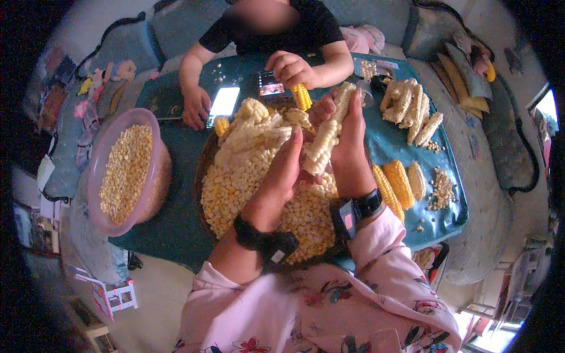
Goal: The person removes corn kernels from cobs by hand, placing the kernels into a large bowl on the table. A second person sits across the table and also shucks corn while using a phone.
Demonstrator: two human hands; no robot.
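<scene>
Between my hands is a pale corn cob (323, 147), slanted with its top end to the right. Kernels still cover its lower part, while its upper part looks mostly bare. My left hand (285, 166) is closed around the lower end, thumb up along the side and fingers partly hidden beneath. My right hand (351, 130) wraps the upper part, its thumb lying along the cob. Below both hands, loose corn kernels (235, 182) fill a wide brown-rimmed container, with pale cobs (250, 132) lying on its far side.
A pink basin (159, 176) of kernels stands left. At right lie yellow corn cobs (399, 184), bare cobs (406, 103) and small kernel piles (441, 189). Across the teal table (182, 206), a person's hand (288, 69) holds a yellow cob near a lit phone (223, 106).
</scene>
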